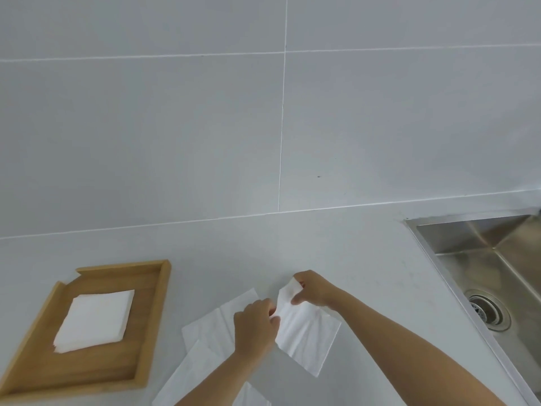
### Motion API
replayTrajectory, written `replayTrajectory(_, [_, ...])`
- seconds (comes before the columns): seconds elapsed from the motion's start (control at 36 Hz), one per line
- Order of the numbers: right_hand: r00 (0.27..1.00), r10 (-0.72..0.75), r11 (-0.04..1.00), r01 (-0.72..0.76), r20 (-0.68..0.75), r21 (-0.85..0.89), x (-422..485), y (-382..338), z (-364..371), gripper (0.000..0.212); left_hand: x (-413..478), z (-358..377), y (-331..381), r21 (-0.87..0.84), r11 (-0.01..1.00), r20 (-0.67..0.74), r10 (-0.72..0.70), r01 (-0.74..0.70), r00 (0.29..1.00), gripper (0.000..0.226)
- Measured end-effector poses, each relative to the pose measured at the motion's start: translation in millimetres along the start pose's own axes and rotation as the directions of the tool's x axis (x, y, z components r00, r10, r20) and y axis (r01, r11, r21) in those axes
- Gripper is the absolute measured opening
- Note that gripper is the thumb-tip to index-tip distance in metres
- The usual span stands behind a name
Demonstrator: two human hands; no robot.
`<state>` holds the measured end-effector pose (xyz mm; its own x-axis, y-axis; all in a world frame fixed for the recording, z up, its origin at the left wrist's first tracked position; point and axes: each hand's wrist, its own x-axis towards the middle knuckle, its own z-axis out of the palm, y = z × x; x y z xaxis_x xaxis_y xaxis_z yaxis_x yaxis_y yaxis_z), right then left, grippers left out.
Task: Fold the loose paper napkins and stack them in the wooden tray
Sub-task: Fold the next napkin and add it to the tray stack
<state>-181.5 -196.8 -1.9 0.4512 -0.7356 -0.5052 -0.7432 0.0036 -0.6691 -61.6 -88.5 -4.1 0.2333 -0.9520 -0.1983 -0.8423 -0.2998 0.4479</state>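
A white paper napkin is lifted off the counter between both hands. My right hand pinches its upper corner, and my left hand grips its left edge. Under and left of my left arm, loose unfolded napkins lie overlapping on the counter. The wooden tray sits at the left, with a small stack of folded napkins lying in it.
A stainless steel sink with a drain is set into the counter at the right. A grey tiled wall rises behind the pale counter.
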Motion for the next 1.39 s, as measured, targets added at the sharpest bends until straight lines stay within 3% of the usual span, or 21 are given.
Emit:
replayTrajectory(0.14, [1.0,-0.028,0.999,0.028,-0.01,0.034,-14,14,-12,0.028,-6,7,9,-0.046,0.983,-0.028,0.178,-0.179,0.984,0.013])
replayTrajectory(0.22, [1.0,-0.03,0.999,0.03,-0.008,0.019,-21,28,-10,0.037,-13,17,12,0.054,0.967,0.028,0.248,-0.249,0.968,0.004])
replayTrajectory(0.33, [1.0,-0.013,0.996,0.015,0.02,-0.089,-29,53,-8,0.044,-19,37,17,0.199,0.925,0.111,0.307,-0.324,0.945,0.039])
replayTrajectory(0.42, [0.998,-0.006,0.977,0.02,0.068,-0.213,-32,60,-9,0.048,-23,39,16,0.104,0.919,0.085,0.373,-0.381,0.924,0.026])
replayTrajectory(0.53, [0.986,0.041,0.936,0.02,0.163,-0.352,-33,63,-17,0.042,-25,43,6,0.043,0.965,0.126,0.253,-0.26,0.959,0.071])
replayTrajectory(0.61, [0.972,0.088,0.889,0.022,0.219,-0.457,-33,58,-27,0.045,-19,38,2,-0.021,0.985,0.062,0.171,-0.17,0.983,0.084])
replayTrajectory(0.67, [0.979,0.069,0.873,0.033,0.189,-0.487,-30,52,-32,0.043,-13,37,-2,0.046,0.992,0.065,0.113,-0.116,0.991,0.079])
replayTrajectory(0.75, [0.995,-0.003,0.871,0.052,0.102,-0.489,-26,43,-29,0.047,-8,38,-1,0.115,0.993,0.125,-0.015,0.001,0.992,0.044])
replayTrajectory(0.83, [0.995,-0.055,0.851,0.089,0.081,-0.517,-20,35,-17,0.054,-6,39,3,0.122,0.99,0.153,-0.09,0.071,0.984,0.037])
replayTrajectory(1.0, [0.992,-0.081,0.777,0.123,0.096,-0.617,-11,29,2,0.045,-1,42,12,0.106,0.992,0.163,-0.088,0.072,0.983,0.014])
replayTrajectory(1.08, [0.994,-0.074,0.804,0.104,0.076,-0.585,-10,32,5,0.029,0,38,16,0.058,0.996,0.159,-0.079,0.07,0.984,0.007])
replayTrajectory(1.14, [0.997,-0.052,0.853,0.072,0.052,-0.517,-11,35,4,0.023,3,33,16,-0.024,0.994,0.155,-0.101,0.106,0.983,0.018])
replayTrajectory(1.25, [1.0,-0.002,0.975,0.005,0.015,-0.221,-15,29,-4,0.007,12,10,8,-0.289,0.941,0.203,-0.12,0.177,0.972,0.035])
replayTrajectory(1.33, [1.0,0.009,1.0,-0.009,-0.012,0.005,-15,9,-8,0.028,21,-16,-4,-0.492,0.847,0.144,-0.148,0.201,0.978,0.033])
replayTrajectory(1.39, [1.0,0.01,0.987,-0.006,-0.022,0.16,-13,-8,-7,0.026,26,-36,-14,-0.58,0.788,0.091,-0.191,0.208,0.977,0.028])
